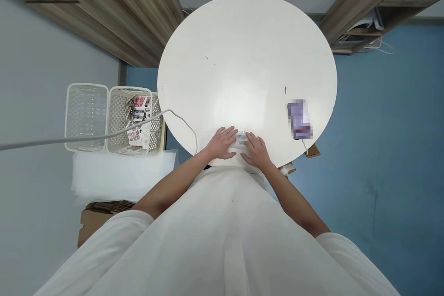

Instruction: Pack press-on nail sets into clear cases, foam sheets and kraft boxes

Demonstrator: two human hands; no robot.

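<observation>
Both palms face down at the near edge of a round white table (243, 55). Between them lies a small clear plastic packet (240, 140) with faint markings; its contents are too small to make out. My left hand (223, 143) rests flat over the packet's left end, fingers stretched out. Over the right end spreads my right hand (255, 150), its fingers apart and its tips touching the plastic. Neither hand is wrapped round anything. The fingers cover both ends of the packet.
A blurred purple device (299, 119) with a cable lies at the table's right. To the left stand two white baskets, one (152, 120) holding printed cards. A white cable (138, 125) crosses them onto the table. White sheets (121, 173) and cardboard (92, 224) lie lower left.
</observation>
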